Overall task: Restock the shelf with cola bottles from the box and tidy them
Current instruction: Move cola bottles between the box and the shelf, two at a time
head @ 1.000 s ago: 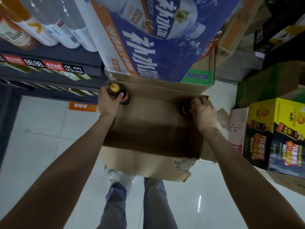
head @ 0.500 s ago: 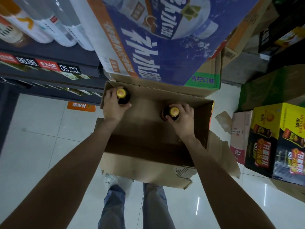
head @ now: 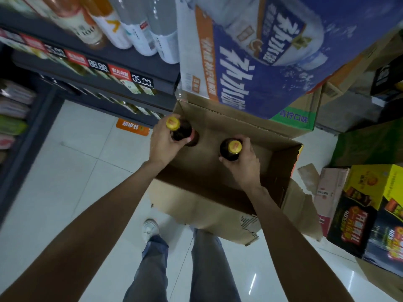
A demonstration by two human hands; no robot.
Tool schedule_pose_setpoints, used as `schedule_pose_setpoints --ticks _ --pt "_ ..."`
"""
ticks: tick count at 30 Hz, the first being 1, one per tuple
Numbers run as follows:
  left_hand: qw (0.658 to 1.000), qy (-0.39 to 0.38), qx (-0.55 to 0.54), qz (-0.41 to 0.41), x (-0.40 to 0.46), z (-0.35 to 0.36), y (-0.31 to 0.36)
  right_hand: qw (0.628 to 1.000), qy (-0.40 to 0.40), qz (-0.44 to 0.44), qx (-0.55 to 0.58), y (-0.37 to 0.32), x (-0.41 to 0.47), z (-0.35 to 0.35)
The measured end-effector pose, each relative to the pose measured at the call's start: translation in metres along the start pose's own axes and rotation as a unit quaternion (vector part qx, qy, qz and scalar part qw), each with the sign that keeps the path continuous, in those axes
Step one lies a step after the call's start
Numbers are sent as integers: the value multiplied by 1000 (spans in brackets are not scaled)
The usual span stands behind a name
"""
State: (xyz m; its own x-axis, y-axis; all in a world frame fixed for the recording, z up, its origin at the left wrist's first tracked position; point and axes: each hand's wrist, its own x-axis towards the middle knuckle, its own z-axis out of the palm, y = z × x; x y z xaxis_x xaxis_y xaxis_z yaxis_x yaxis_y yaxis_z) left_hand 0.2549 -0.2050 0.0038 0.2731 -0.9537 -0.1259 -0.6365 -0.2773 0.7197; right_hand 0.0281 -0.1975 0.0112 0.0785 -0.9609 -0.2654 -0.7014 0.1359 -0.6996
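Note:
An open brown cardboard box (head: 283,171) stands on the floor in front of me. My left hand (head: 164,143) grips a dark cola bottle with a yellow cap (head: 181,130) at the box's far left corner, raised to about the rim. My right hand (head: 244,159) grips a second dark cola bottle with a yellow cap (head: 231,149) over the middle of the box. Both bottles are upright. The dark shelf (head: 93,68) with price tags runs along the upper left.
A large blue carton (head: 261,62) sits right behind the box. Yellow and black cartons (head: 375,205) and a pink box (head: 327,192) stack at the right. Bottles (head: 135,29) fill the shelf above the price tags. My legs and a white shoe (head: 150,227) stand on the tiled floor.
Both hands have lifted their bottles higher. The right hand has brought its bottle from the box's right wall toward the middle. The view has shifted, showing more shelf.

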Motion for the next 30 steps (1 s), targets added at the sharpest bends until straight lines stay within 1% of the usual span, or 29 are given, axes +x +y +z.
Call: schedule_pose_setpoints --ticks 4,6,8,9,12,16,21,25,30 --pt "994 56 -88 -23 -55 -76 21 996 15 -86 30 -71 -42 -13" --pt "989 95 -111 -32 -85 -117 26 990 11 -131 52 -107 -65 -13" --pt "982 145 -118 -33 -118 -156 26 984 -2 -157 79 -143 -86 -7" --pt "978 169 -116 -30 -136 -174 23 982 -20 -165 93 -160 -96 -1" --pt "969 228 -93 -24 -193 -224 3 965 -112 -208 115 -209 -122 31" --pt "949 309 -29 -48 -275 -290 -33 930 -199 -293 97 -274 -169 89" --pt "897 427 -55 -98 -385 -371 -87 876 -283 -386 57 -355 -255 172" --pt "848 505 -55 -151 -477 -424 -137 845 -345 -401 81 -414 -339 243" --pt "771 597 -70 -210 -584 -478 -188 795 -411 -432 111 -472 -443 320"
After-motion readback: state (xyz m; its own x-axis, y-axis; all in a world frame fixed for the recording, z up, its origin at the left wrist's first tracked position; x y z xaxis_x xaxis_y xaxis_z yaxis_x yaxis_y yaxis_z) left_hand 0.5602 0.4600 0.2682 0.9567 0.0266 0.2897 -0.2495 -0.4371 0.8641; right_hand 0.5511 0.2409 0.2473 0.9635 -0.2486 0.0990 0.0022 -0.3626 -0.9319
